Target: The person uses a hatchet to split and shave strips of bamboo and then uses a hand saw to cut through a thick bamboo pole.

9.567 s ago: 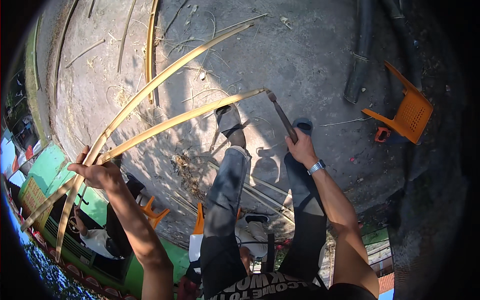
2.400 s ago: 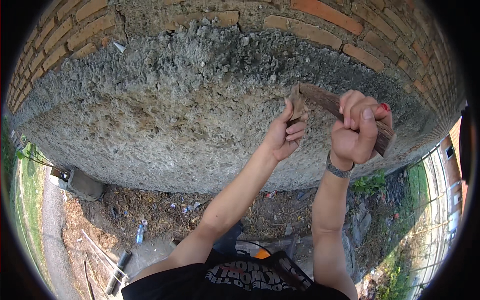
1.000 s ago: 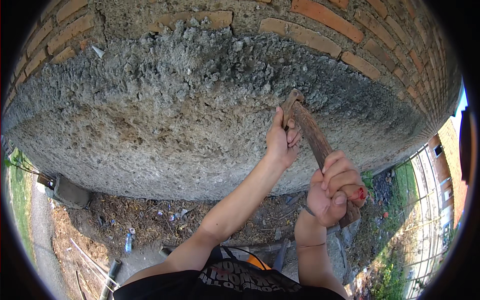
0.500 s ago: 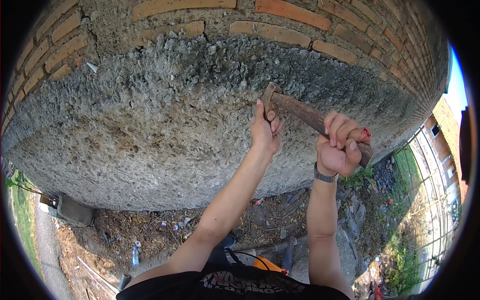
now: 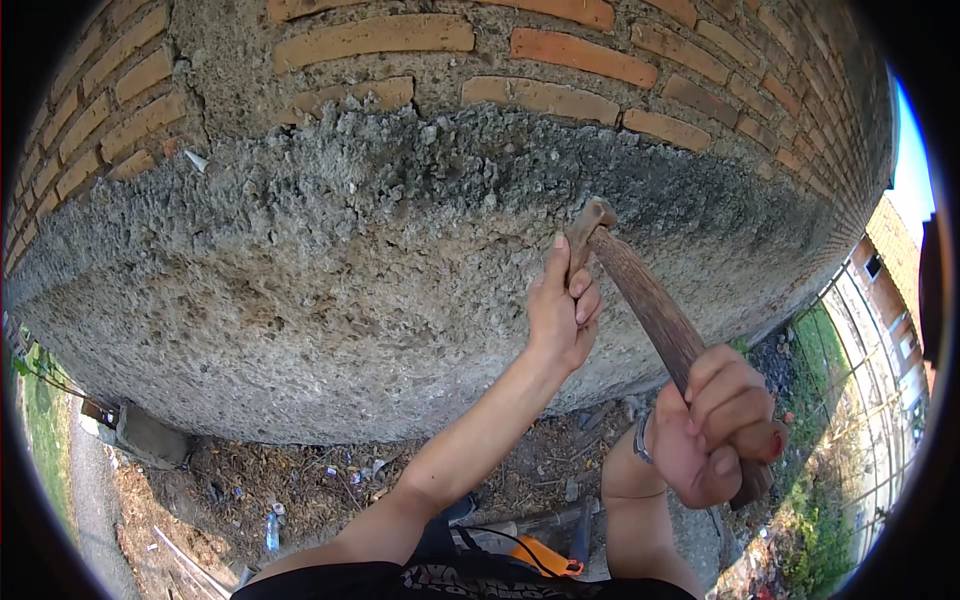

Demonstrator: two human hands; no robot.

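Hammer [image 5: 650, 310] slants from the right hand [image 5: 715, 430], fist closed round its handle end, up to the head, which the left hand [image 5: 562, 310] pinches against the rough wall [image 5: 300, 280]. Steadying step, seemingly; next needs firm bracing.

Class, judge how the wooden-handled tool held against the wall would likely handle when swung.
The tool probably stays stiff: its wooden handle looks straight. Likely top-heavy toward its head by the left hand. The rough handle should resist slipping in the right hand.
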